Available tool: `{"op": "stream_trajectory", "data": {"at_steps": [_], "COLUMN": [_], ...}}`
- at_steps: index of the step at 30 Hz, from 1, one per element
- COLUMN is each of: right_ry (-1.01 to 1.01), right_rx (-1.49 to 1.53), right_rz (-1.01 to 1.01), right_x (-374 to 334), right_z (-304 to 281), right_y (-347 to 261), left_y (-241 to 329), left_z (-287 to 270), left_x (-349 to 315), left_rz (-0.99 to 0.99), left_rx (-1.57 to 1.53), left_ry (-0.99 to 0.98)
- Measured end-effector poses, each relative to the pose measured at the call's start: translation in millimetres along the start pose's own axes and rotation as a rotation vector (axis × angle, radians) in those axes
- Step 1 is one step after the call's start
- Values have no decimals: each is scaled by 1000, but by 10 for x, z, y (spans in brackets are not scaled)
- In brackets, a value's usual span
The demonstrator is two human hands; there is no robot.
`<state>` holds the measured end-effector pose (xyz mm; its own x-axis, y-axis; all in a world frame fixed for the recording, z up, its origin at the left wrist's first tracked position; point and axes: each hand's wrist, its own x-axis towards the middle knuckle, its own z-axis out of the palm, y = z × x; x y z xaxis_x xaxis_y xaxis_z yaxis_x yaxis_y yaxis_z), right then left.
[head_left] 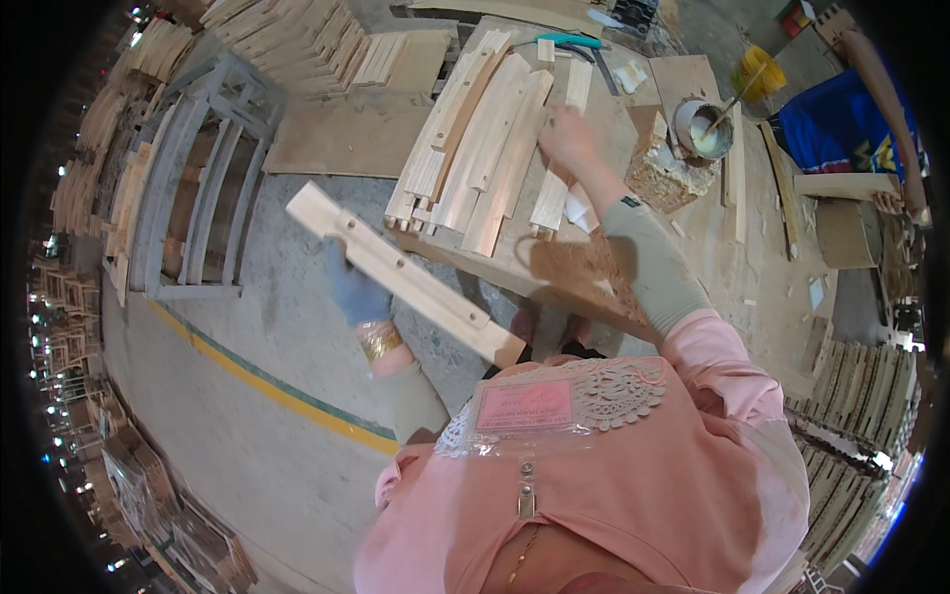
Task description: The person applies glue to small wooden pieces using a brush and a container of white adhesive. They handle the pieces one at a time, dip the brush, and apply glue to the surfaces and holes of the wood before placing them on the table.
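Note:
My left hand (358, 285), in a blue-grey glove, grips a pale wooden rail (401, 269) off the table's left side. Several dark holes run along the rail, which slants from upper left down toward my chest. My right hand (572, 139) is closed, fingertips down, over a narrow wooden strip (556, 198) on the table. Whatever its fingers pinch is hidden or too small to make out. Just left of that hand lies a row of long wooden pieces (495, 148), side by side.
A glue pot (701, 131) with a brush sits on a crusted block (668, 173) at the right. Behind it is a yellow bucket (760, 71). A grey wooden frame (183, 198) stands left, near stacked boards (297, 45). Another person's hand (896, 203) is at far right.

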<state>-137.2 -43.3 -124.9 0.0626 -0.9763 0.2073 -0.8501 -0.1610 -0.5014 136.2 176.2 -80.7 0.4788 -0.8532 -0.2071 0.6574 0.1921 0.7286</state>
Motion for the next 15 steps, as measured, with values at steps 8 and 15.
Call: {"op": "stream_trajectory", "data": {"at_steps": [8,15], "right_ry": [-229,-241], "right_rx": [180,217], "right_rz": [446,492], "right_x": [667,923], "right_z": [355,440], "right_y": [-145,38], "left_y": [372,464], "left_z": [-599,-772], "left_x": [-439,-661], "left_rz": [51,44], "left_rx": [7,-90], "left_ry": [130,228]}}
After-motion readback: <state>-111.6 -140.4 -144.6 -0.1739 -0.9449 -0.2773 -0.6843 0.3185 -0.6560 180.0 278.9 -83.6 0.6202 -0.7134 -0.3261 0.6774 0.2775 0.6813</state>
